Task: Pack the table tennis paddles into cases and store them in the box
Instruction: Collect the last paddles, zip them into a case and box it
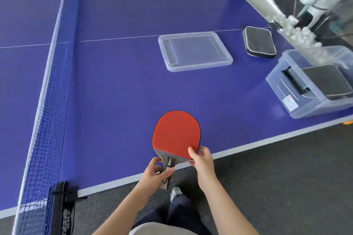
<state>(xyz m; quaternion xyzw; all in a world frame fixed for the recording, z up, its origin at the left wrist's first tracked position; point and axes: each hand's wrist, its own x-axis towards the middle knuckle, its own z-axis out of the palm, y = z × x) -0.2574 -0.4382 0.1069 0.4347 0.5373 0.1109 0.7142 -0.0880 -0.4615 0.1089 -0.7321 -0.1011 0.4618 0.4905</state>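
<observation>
Beyond: clear lid (194, 51), black case (260, 42); box (305, 108) at right. The paddle (176, 133) is red face up, head pointing away; left hand (156, 172) grips handle, right hand (202, 160) pinches blade edge.

- Paddle (176, 133): bright red face, thin black rim, grey wedge down by the handle.
- Table (118, 82): deep blue, thin white lines, pale edge.
- Net (49, 101): blue mesh, white top band.
- Case (259, 43): black, pale grey piping.
- Box (313, 109) and lid (198, 67): clear plastic, the box faintly blue, with a white label (290, 102).
- Balls (298, 30): white.
</observation>
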